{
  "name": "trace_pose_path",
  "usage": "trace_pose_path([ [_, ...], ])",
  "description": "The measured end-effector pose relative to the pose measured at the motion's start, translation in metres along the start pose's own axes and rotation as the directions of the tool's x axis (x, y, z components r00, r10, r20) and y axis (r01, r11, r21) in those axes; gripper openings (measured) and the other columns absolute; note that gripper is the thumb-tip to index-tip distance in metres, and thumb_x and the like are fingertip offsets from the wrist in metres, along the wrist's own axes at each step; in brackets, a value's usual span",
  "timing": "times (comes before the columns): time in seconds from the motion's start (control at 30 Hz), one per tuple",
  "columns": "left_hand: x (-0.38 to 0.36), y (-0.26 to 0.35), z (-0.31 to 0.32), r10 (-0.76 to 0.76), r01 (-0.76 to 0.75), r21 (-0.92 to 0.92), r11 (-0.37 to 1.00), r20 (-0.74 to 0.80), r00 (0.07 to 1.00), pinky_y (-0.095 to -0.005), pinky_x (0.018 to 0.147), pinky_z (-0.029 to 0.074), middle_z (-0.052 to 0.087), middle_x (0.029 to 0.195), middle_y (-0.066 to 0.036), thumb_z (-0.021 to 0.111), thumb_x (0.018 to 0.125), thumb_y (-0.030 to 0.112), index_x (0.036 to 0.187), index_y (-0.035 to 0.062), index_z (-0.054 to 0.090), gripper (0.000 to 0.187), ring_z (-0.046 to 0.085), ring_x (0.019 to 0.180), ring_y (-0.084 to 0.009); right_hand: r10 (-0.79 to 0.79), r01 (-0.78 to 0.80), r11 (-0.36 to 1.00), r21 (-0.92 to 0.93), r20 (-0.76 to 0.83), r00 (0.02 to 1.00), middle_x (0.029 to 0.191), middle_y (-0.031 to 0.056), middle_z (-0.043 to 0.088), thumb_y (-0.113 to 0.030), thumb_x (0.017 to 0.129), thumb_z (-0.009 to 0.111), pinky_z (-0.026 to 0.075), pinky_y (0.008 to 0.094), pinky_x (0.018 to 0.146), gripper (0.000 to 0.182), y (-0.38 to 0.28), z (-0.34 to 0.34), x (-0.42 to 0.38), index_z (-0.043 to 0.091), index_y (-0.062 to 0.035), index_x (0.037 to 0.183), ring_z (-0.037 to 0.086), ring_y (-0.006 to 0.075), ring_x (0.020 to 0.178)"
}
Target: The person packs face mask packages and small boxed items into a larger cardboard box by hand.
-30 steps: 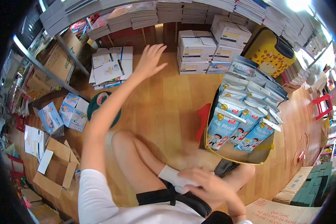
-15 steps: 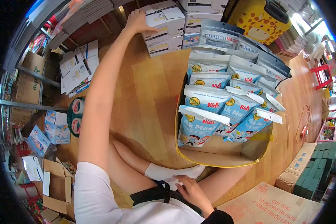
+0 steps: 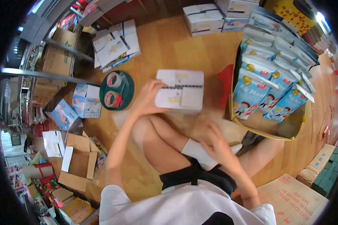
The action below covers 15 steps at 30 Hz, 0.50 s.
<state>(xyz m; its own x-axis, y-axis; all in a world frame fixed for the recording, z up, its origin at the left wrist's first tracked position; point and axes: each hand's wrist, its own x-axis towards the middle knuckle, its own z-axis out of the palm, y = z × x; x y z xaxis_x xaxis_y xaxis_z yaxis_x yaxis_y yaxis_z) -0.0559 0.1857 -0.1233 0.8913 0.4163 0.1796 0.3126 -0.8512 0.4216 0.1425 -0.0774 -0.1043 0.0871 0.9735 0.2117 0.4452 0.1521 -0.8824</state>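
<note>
A white carton [image 3: 179, 89] with a dark dashed strip across its top is over the floor in front of my crossed legs. My left hand [image 3: 151, 98] grips its left side, fingers toward the top and thumb lower down. My right hand [image 3: 214, 140] is above my legs, right of the carton and apart from it; it is blurred, but thumb and fingers look spread, with nothing in them. A yellow-edged box [image 3: 266, 132] at the right holds several blue and white Kids mask packets [image 3: 251, 93], with grey packets behind.
A green round basket [image 3: 118, 101] holds tape rolls and a red-handled tool. White cartons [image 3: 203, 20] are stacked at the back, beside flattened cardboard [image 3: 116, 45]. An opened brown box [image 3: 77, 159] lies left; a large printed carton [image 3: 291, 197] lies front right. Metal shelving [image 3: 52, 75] lines the left.
My left hand has brought a white carton from the back stack to in front of my legs. My right hand has risen from my lap. The view has shifted left.
</note>
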Motion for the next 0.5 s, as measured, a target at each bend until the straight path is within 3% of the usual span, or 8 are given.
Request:
trace_pose_path([
  [0.03,-0.017,0.003,0.012,-0.044,0.050,-0.101,0.994,0.063,0.997,-0.0494,0.105,0.035,0.049,0.120,-0.015,0.089,0.052,0.035,0.123,0.0054,0.051,0.085,0.045,0.120,-0.0351,-0.002,-0.004,0.992,-0.124,-0.049,0.999,0.133,0.0199,0.047,-0.005,0.084,0.063,0.039,0.0467,0.103,0.041,0.011,0.006,0.013,0.055,-0.0040,0.124,0.044,0.0403,0.126],
  [0.07,-0.034,0.008,0.026,-0.081,0.083,-0.055,0.995,0.039,0.996,-0.0517,0.107,0.032,0.048,0.121,-0.015,0.088,0.052,0.035,0.124,0.0053,0.050,0.086,0.043,0.121,-0.0349,-0.014,-0.010,0.968,-0.251,-0.094,0.995,0.138,0.0196,0.043,-0.006,0.084,0.063,0.035,0.0482,0.106,0.044,0.024,0.012,0.025,0.053,-0.0052,0.128,0.040,0.0400,0.131],
  [0.13,-0.053,0.019,0.047,-0.133,0.135,0.050,0.990,-0.028,0.991,-0.0563,0.110,0.027,0.046,0.124,-0.014,0.088,0.054,0.035,0.126,0.0052,0.049,0.087,0.041,0.124,-0.0345,0.003,-0.059,0.953,-0.298,-0.184,0.983,0.142,0.0196,0.040,-0.005,0.085,0.065,0.032,0.0502,0.108,0.050,0.046,0.027,0.053,0.050,-0.0075,0.133,0.039,0.0403,0.132],
  [0.17,-0.053,0.029,0.042,-0.191,0.191,0.092,0.977,-0.007,0.982,-0.0605,0.113,0.018,0.044,0.128,-0.014,0.087,0.056,0.036,0.128,0.0046,0.047,0.088,0.038,0.127,-0.0336,-0.021,-0.038,0.924,-0.380,-0.148,0.989,0.144,0.0190,0.039,-0.008,0.085,0.065,0.030,0.0521,0.109,0.051,0.056,0.030,0.063,0.049,-0.0079,0.134,0.037,0.0394,0.134],
  [0.27,-0.044,0.052,0.035,-0.224,0.230,0.123,0.965,-0.059,0.973,-0.0598,0.114,0.014,0.044,0.129,-0.014,0.086,0.057,0.036,0.129,0.0035,0.046,0.089,0.037,0.129,-0.0330,-0.043,0.012,0.822,-0.569,-0.042,0.998,0.147,0.0162,0.037,-0.015,0.087,0.064,0.026,0.0588,0.110,0.054,0.074,0.041,0.087,0.046,-0.0101,0.137,0.034,0.0363,0.137],
  [0.33,-0.043,0.044,0.041,-0.149,0.151,0.133,0.979,-0.026,0.988,-0.0579,0.114,0.017,0.044,0.128,-0.015,0.086,0.056,0.035,0.129,0.0041,0.045,0.089,0.039,0.127,-0.0346,0.002,0.017,0.763,-0.647,0.028,1.000,0.148,0.0136,0.037,-0.022,0.089,0.064,0.023,0.0642,0.108,0.057,0.086,0.043,0.096,0.043,-0.0131,0.141,0.036,0.0339,0.136],
  [0.43,-0.040,0.035,0.044,-0.137,0.123,0.143,0.982,0.094,0.986,-0.0532,0.111,0.024,0.044,0.128,-0.016,0.087,0.055,0.032,0.129,0.0033,0.044,0.089,0.040,0.124,-0.0344,-0.022,0.081,0.512,-0.855,0.081,0.996,0.149,0.0118,0.036,-0.027,0.090,0.063,0.024,0.0630,0.109,0.058,0.104,0.045,0.104,0.041,-0.0142,0.142,0.036,0.0313,0.136],
  [0.5,-0.038,0.037,0.042,-0.205,0.188,0.118,0.975,0.149,0.967,-0.0496,0.107,0.029,0.044,0.128,-0.016,0.088,0.054,0.029,0.128,0.0028,0.045,0.089,0.041,0.123,-0.0336,-0.027,0.096,0.557,-0.825,0.097,0.995,0.148,0.0131,0.037,-0.030,0.089,0.062,0.023,0.0649,0.109,0.057,0.104,0.044,0.107,0.043,-0.0137,0.141,0.038,0.0311,0.135],
])
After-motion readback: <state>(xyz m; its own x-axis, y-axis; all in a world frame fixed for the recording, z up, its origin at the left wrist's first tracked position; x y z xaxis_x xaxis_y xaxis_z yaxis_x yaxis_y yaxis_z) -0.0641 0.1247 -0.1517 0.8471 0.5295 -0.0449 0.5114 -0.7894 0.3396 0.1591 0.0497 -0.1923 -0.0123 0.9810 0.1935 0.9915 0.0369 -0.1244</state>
